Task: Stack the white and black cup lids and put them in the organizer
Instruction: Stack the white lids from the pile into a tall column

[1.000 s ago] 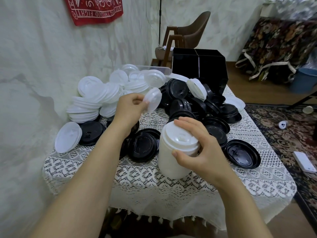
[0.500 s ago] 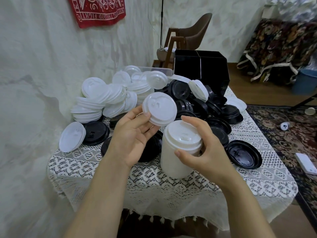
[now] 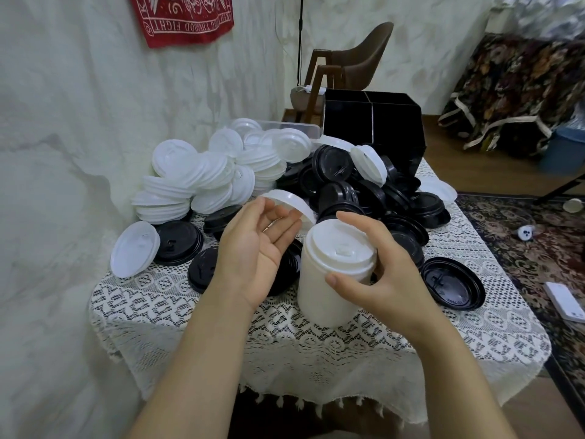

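The left hand [image 3: 253, 248] is rolling palm-up, tipping the round white plastic lid [image 3: 292, 201] from face-on towards flat, bringing it just beside the tall white stack of lids [image 3: 332, 289].

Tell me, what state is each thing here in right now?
Right hand: grips the white stack, which stands upright.
Left hand: holds a single white lid, tilted, beside the stack.
Loose white lids: heaped, unsorted.
Loose black lids: heaped, unsorted.
Organizer: upright, behind the heaps.
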{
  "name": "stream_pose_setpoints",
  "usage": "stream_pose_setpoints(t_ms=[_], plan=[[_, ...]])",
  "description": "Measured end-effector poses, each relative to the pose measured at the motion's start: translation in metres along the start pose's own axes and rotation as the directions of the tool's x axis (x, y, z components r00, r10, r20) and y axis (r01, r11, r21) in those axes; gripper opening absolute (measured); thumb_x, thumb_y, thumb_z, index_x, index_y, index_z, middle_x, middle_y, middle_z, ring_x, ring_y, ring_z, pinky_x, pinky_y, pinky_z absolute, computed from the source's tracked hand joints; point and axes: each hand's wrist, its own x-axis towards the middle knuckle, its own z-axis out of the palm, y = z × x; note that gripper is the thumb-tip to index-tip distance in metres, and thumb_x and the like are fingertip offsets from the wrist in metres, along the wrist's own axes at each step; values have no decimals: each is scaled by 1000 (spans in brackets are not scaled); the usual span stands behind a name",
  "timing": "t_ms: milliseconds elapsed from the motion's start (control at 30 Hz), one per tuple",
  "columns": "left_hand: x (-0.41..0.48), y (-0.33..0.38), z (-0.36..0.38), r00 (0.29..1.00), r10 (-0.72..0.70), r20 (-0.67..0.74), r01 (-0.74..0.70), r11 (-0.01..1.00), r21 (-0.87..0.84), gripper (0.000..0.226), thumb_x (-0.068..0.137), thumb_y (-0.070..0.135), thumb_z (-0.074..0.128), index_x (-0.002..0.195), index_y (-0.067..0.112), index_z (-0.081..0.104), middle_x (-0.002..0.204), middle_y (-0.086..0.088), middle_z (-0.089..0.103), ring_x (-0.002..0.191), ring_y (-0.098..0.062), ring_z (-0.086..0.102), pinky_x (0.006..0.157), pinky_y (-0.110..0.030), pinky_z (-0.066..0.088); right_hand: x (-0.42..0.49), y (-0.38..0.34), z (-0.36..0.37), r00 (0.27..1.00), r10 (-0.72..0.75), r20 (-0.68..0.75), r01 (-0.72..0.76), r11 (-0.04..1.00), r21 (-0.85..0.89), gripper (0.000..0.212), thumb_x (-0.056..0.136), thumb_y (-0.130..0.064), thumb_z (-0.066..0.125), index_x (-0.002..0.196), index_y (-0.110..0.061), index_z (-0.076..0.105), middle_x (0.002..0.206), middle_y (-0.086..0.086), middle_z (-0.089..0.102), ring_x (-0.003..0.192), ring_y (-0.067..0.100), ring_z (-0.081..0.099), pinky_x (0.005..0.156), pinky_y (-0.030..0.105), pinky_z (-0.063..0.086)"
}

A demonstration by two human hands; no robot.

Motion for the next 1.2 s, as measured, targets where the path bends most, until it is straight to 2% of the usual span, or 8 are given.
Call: stream_pose_setpoints(t_ms=[100, 200, 300, 433, 767, 1000, 1100, 1200], plan=[[1, 2, -3, 999, -28, -24, 27, 999, -31, 26, 99, 26, 46, 77, 12, 51, 69, -6, 63, 71, -20, 71, 72, -32, 59, 0, 0, 0, 1000, -1, 1, 1, 1000, 0, 68, 67, -35, 78, 128, -43, 50, 131, -21, 48, 123, 4, 49, 104, 34, 45], [2, 3, -4, 998, -49, -41, 48, 998, -28, 24, 96, 33, 52, 92, 9, 56, 84, -9, 67, 78, -21, 72, 72, -32, 60, 0, 0, 0, 1000, 6, 3, -6, 1000, -2, 66, 68, -30, 77, 128, -43, 51, 130, -23, 47, 123, 2, 48, 104, 32, 45], [2, 0, -2, 997, -18, -71, 23, 998, 64, 11, 93, 19, 58, 91, 8, 61, 78, -7, 66, 69, -18, 71, 67, -28, 59, 0, 0, 0, 1000, 6, 4, -6, 1000, -10, 67, 69, -30, 77, 129, -41, 51, 131, -23, 47, 123, 2, 48, 105, 32, 44], [0, 1, -3, 999, -29, -36, 31, 997, 67, 5, 91, 5, 54, 89, 10, 56, 76, -5, 67, 60, -16, 68, 64, -26, 58, 0, 0, 0, 1000, 0, 6, 0, 1000, -17, 67, 69, -30, 76, 130, -39, 51, 132, -22, 47, 124, 2, 47, 106, 34, 44], [-9, 3, 0, 986, 111, 124, -122, 989, 82, 42, 68, 1, 65, 106, 19, 60, 91, 3, 72, 83, -15, 70, 81, -31, 56, 0, -1, -2, 1000, 3, 12, -3, 999, -48, 69, 69, -35, 78, 131, -41, 50, 132, -23, 47, 124, 2, 48, 104, 32, 45], [-14, -1, 7, 986, 155, 56, -153, 988, -37, 10, 79, 13, 63, 88, 11, 66, 85, -2, 72, 81, -14, 69, 71, -28, 58, 0, -3, -5, 1000, -1, 17, 2, 999, -46, 69, 64, -48, 78, 127, -49, 50, 130, -21, 53, 122, 2, 51, 102, 35, 48], [-17, 1, 10, 985, 162, 57, -161, 987, -24, 29, 73, 11, 64, 102, 16, 62, 83, 0, 73, 72, -11, 69, 64, -23, 56, 0, -3, -5, 1000, 13, 13, -12, 998, -57, 72, 66, -42, 80, 130, -46, 49, 132, -20, 52, 123, 2, 51, 104, 37, 47], [-19, 3, 9, 983, 164, 85, -166, 986, 15, 59, 70, 8, 66, 126, 19, 51, 80, 2, 72, 70, -10, 68, 63, -23, 56, 1, -3, -6, 1000, 18, 10, -18, 998, -59, 79, 63, -50, 80, 134, -44, 47, 135, -20, 51, 125, 3, 50, 104, 38, 46]])
